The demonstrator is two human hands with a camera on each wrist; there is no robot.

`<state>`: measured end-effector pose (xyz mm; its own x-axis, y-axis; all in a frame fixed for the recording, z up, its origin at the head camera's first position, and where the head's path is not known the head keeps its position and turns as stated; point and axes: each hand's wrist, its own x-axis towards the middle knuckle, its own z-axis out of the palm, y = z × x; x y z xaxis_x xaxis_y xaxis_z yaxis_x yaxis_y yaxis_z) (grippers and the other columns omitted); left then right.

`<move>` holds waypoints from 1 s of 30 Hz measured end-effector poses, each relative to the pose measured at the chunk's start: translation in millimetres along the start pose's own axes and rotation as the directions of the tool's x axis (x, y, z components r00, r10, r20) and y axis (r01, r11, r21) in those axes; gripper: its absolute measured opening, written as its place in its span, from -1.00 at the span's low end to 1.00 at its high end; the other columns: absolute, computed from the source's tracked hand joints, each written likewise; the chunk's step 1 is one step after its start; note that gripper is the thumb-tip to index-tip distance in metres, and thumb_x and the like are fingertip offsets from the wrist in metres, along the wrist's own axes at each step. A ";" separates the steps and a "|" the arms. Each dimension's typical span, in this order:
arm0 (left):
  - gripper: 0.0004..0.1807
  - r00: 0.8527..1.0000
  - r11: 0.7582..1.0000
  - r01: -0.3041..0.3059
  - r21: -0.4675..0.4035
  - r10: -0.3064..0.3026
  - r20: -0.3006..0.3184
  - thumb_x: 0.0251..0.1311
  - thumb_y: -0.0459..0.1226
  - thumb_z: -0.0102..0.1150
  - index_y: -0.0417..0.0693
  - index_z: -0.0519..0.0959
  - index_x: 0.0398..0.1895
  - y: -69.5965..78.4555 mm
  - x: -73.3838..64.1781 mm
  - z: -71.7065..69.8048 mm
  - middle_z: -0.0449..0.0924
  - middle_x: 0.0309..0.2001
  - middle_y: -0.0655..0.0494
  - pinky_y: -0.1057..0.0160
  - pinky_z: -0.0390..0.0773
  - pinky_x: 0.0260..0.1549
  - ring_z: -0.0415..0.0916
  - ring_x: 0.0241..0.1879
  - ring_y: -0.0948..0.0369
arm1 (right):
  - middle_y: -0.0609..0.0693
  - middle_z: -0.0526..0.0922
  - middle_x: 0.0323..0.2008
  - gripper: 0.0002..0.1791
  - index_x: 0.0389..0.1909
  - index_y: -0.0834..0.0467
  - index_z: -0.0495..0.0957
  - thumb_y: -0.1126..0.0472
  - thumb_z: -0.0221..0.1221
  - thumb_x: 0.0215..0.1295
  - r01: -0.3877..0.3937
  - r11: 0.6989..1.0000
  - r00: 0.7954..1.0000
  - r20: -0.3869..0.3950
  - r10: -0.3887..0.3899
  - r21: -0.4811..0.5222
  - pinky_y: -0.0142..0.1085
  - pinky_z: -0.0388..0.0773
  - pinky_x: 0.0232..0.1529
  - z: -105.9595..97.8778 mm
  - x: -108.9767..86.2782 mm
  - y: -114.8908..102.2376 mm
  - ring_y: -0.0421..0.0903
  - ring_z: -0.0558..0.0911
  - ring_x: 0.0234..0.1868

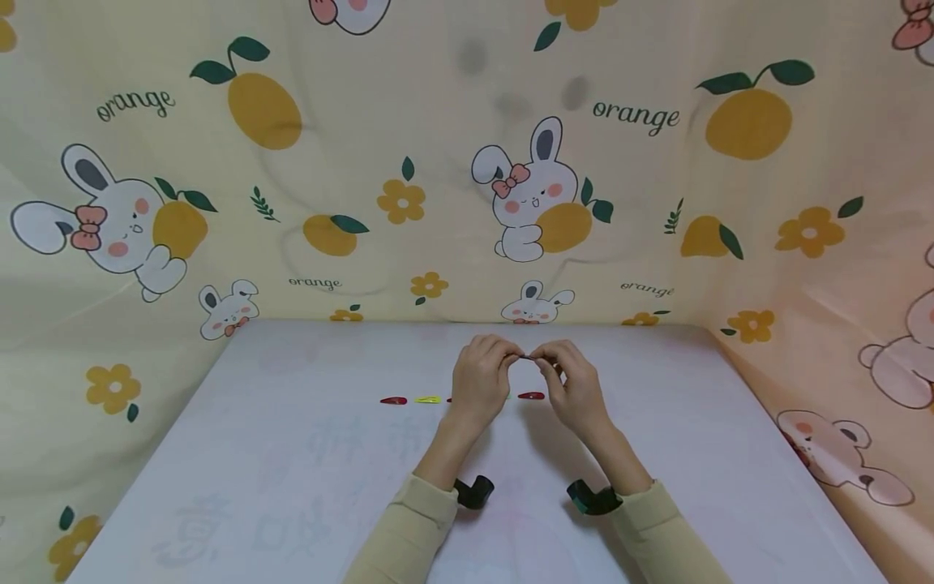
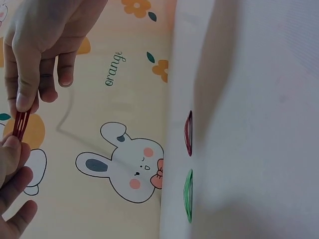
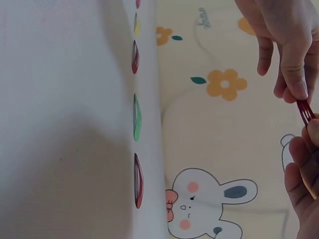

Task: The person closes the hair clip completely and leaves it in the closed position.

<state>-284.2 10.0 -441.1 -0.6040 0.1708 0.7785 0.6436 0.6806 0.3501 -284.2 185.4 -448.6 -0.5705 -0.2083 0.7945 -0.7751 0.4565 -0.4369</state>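
A dark red snap hair clip (image 2: 21,124) is held in the air above the far part of the table, between my two hands. My left hand (image 1: 481,380) pinches one end of it and my right hand (image 1: 575,388) pinches the other, fingertips close together. In the right wrist view the held hair clip (image 3: 305,112) shows slots along its length. Below the hands, several hair clips lie in a row: a red clip (image 1: 394,401), a yellow clip (image 1: 428,399), a green clip (image 3: 137,117) and a red clip (image 1: 531,396) at the right end. My left hand partly hides the row's middle in the head view.
The white table (image 1: 292,462) has faint marks on its surface. A patterned curtain (image 1: 438,122) with rabbits and oranges stands behind it and along both sides. Dark straps with a camera (image 1: 476,492) sit at the wrists.
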 end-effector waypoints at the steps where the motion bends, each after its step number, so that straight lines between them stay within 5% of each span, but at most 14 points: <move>1: -0.95 1.000 1.000 -0.003 0.002 0.003 -0.003 0.37 -0.31 0.30 -0.08 0.72 -0.25 0.2 -0.1 -0.1 0.72 -0.26 0.11 0.12 0.63 -0.13 0.64 -0.12 0.10 | 0.19 0.65 -0.22 -0.83 -0.17 0.31 0.63 0.59 0.23 0.32 -0.001 1.000 1.000 0.003 0.001 -0.003 -0.58 0.42 -0.32 0.1 -0.2 0.0 -0.07 0.57 -0.34; 30: -0.93 0.999 1.000 0.024 0.015 -0.024 0.039 0.37 -0.32 0.29 -0.05 0.73 -0.29 -5.3 -2.3 -2.1 0.73 -0.27 0.15 0.14 0.61 -0.13 0.62 -0.15 0.14 | 0.09 0.63 -0.27 -0.82 -0.17 0.30 0.63 0.55 0.30 0.27 -0.016 1.000 0.998 0.058 0.016 0.001 -0.61 0.41 -0.31 1.5 -1.1 -1.0 -0.12 0.55 -0.35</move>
<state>-285.3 4.5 -443.6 -0.6371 0.1818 0.7491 0.6220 0.6952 0.3603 -283.3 183.8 -449.7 -0.5973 -0.2512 0.7617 -0.7664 0.4587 -0.4497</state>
